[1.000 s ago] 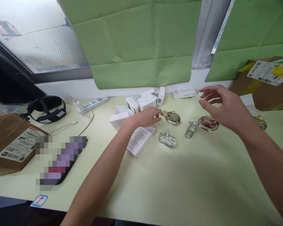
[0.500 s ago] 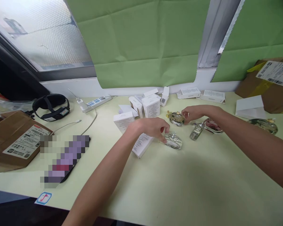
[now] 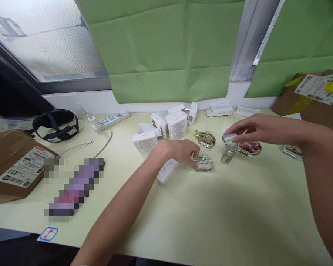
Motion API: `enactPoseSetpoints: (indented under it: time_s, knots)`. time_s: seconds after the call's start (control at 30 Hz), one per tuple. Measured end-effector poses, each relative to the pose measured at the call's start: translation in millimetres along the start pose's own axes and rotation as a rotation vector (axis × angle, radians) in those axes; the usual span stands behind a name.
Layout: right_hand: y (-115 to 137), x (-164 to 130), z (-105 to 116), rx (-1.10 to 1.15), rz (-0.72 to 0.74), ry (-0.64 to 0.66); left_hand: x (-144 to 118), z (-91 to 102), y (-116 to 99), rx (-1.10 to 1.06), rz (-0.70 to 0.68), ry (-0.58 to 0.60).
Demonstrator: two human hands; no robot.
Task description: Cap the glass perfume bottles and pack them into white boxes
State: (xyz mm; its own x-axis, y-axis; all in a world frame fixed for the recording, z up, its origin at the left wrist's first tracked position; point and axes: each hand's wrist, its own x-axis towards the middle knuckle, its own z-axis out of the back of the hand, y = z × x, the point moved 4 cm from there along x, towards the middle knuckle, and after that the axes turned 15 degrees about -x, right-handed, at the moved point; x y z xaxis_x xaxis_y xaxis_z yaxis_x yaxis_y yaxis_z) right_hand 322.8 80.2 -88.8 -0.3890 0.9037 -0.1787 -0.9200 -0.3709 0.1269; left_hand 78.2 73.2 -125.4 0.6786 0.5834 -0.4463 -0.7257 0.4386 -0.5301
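Note:
My left hand [image 3: 181, 152] is closed, with thumb and finger on the left side of a clear glass bottle [image 3: 205, 164] resting on the table. In my right hand [image 3: 254, 129], a small silver cylinder [image 3: 228, 138], which looks like a cap, is pinched above the tabletop. Just below it lies a slim clear bottle [image 3: 228, 154], and beside that a round bottle with a red flower pattern [image 3: 249, 148]. A gold-patterned round bottle [image 3: 207, 139] sits between the hands, farther back. Another patterned bottle [image 3: 292, 151] is partly hidden by my right forearm.
White cartons [image 3: 177, 125] stand in a group behind my left hand; flat white boxes [image 3: 219, 109] lie along the wall. Brown cardboard boxes [image 3: 19, 162] are at both sides. A black headset [image 3: 57, 127], a power strip [image 3: 113, 121] and a pixelated phone-like object [image 3: 77, 186] occupy the left.
My right hand has moved away from the gold-patterned bottle, rightward and up, and now shows a silver cylinder in its fingers. My left hand stays at the clear bottle. The view has shifted slightly.

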Motion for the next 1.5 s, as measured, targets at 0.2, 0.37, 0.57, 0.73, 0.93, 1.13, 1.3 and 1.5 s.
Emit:
enactPoseSetpoints:
  time_s: [0.2,0.37,0.57,0.73,0.93,1.13,1.3,1.5]
  knots:
    - [66.3,-2.9,-5.1,0.045,0.219,-0.017,-3.9,3.7,2.5,0.010,0.001,0.014]
    - [89.4,7.8,-15.3,0.017,0.287,-0.021,-13.1,15.2,6.6,0.020,0.003,-0.057]
    - [86.6,7.0,-23.6,0.006,0.243,0.007,-30.3,29.8,2.7,0.018,-0.036,-0.188]
    - [69.6,-1.3,-7.8,0.021,0.156,-0.014,-37.9,33.9,-16.4,-0.015,-0.179,-0.282]
    - [80.0,2.0,-12.5,0.061,0.222,0.168,-32.1,25.8,-21.7,-0.002,-0.176,-0.222]
    - [87.0,9.7,-20.3,0.103,0.263,0.180,-31.8,24.6,-17.4,0.030,-0.115,-0.193]
    - [86.5,11.3,-23.5,0.108,0.246,0.179,-31.3,23.6,-19.0,0.031,-0.106,-0.178]
    - [86.7,14.5,-27.4,0.115,0.242,0.179,-30.6,24.6,-13.1,0.033,-0.088,-0.195]
